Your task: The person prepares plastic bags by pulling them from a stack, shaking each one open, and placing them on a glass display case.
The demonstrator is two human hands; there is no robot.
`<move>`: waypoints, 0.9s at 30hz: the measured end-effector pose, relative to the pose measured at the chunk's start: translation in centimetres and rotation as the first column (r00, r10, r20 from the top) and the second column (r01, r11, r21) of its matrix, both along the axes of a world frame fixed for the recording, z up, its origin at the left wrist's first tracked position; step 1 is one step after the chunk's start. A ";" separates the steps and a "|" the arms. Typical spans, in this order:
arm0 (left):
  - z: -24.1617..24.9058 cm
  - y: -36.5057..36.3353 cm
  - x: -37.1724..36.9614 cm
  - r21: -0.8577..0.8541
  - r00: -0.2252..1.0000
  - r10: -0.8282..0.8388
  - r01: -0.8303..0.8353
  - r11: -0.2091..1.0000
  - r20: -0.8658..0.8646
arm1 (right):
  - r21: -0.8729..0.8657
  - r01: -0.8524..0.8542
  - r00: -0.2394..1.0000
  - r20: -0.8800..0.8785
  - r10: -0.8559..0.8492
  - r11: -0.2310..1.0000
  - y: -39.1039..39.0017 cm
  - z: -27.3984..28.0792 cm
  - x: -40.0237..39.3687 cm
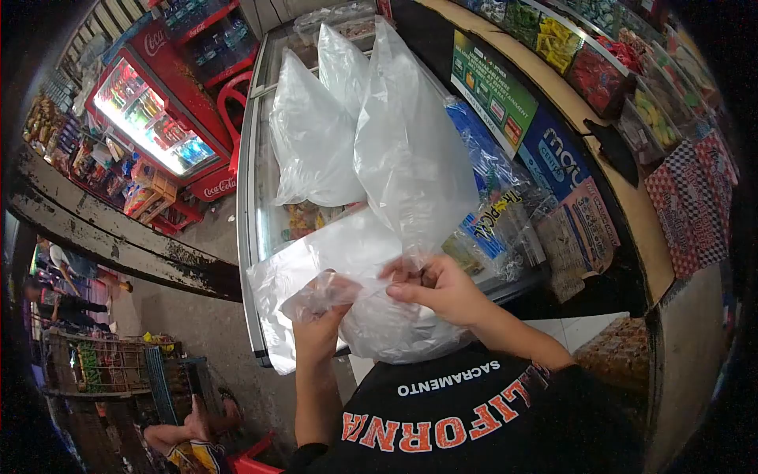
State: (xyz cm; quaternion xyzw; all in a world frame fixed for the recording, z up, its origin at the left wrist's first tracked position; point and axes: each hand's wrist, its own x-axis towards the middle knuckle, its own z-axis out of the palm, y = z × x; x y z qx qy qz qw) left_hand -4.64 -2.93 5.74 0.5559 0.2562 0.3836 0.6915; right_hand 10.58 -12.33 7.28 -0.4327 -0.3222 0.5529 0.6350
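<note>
A clear plastic bag (399, 328) hangs just in front of my chest, its body bunched and rounded. My left hand (322, 310) grips gathered film at the bag's left side, thumb against fingers. On the other side, my right hand (442, 291) pinches the film near the bag's neck. Beneath my hands a flat sheet of clear plastic (316, 257) covers the near left part of the glass-topped freezer (254, 189). Farther back on the freezer stand a large filled translucent bag (410, 142), another on the left (312, 134), and a third behind (342, 67).
Plastic packaging (497, 205) and printed posters (493, 87) line the freezer's right side. Beyond them runs a wooden ledge (580, 103) with snack packs. A red drinks fridge (154, 103) stands to the left. Below left, a person's legs (189, 430) show near a red chair.
</note>
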 end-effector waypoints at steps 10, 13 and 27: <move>-6.3 2.9 -4.1 -0.253 0.595 -0.233 0.618 0.744 0.769 | 0.131 -0.036 0.953 0.303 -0.006 0.991 -2.4 -0.8 2.1; -6.3 3.6 -4.3 -0.266 0.609 -0.492 0.755 0.599 0.622 | 0.360 -0.038 0.947 0.310 -0.081 0.932 -4.0 -0.1 2.0; 6.2 7.8 0.3 0.512 0.833 -0.553 0.466 0.722 0.022 | 0.519 0.253 0.926 -0.375 -0.048 0.816 -4.1 4.4 8.7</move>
